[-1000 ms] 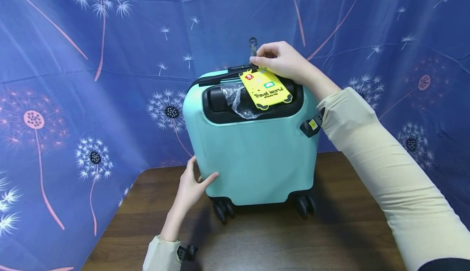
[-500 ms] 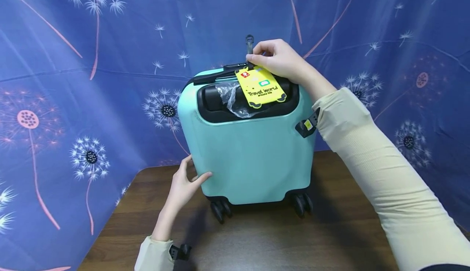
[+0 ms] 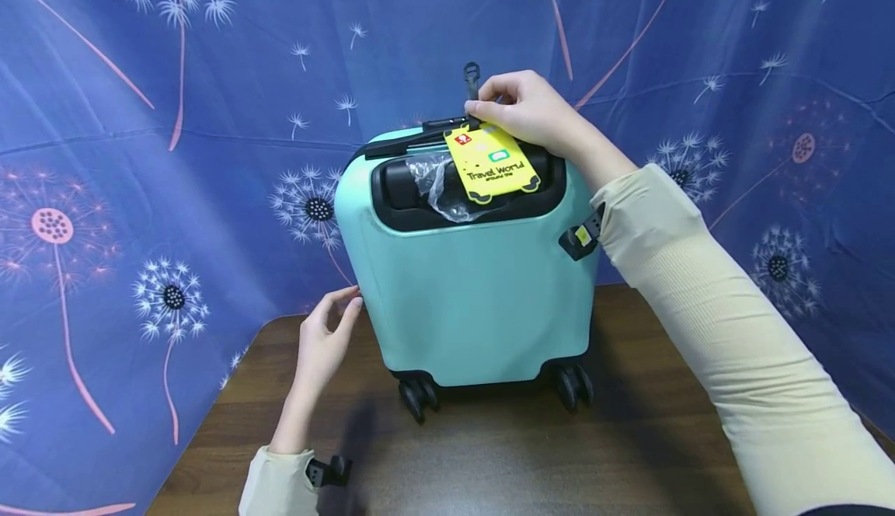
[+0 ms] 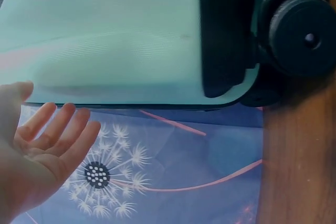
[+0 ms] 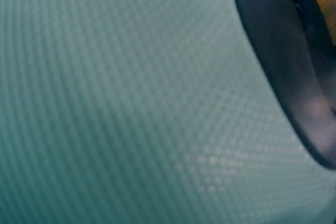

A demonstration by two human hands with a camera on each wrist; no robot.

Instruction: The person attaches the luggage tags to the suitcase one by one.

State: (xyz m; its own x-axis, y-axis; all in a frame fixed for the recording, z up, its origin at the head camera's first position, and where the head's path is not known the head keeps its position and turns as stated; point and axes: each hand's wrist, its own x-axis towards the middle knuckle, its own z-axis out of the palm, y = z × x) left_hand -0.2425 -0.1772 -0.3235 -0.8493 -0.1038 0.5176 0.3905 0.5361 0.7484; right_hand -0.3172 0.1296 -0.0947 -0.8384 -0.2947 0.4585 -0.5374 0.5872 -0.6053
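Note:
A mint-green suitcase (image 3: 475, 306) stands upright on its black wheels in the head view. At its top, my right hand (image 3: 534, 112) pinches the black strap (image 3: 472, 77) of a yellow luggage tag (image 3: 498, 178) marked "Travel World". The tag lies over the black handle recess, beside crumpled clear plastic (image 3: 437, 190). My left hand (image 3: 322, 341) is at the suitcase's left edge, its fingers loosely extended; the left wrist view also shows the left hand (image 4: 47, 153) holding nothing. Only the suitcase's ribbed shell (image 5: 131, 98) and dark recess fill the right wrist view; the right hand is outside it.
The suitcase stands on a brown wooden table (image 3: 475, 461). Behind it hangs a blue cloth (image 3: 210, 190) with a dandelion print. A suitcase wheel (image 4: 304, 35) shows near the table in the left wrist view.
My left hand has come off the suitcase's lower front face and moved up and left to its edge. The right hand keeps its pinch on the strap; the head view has shifted slightly.

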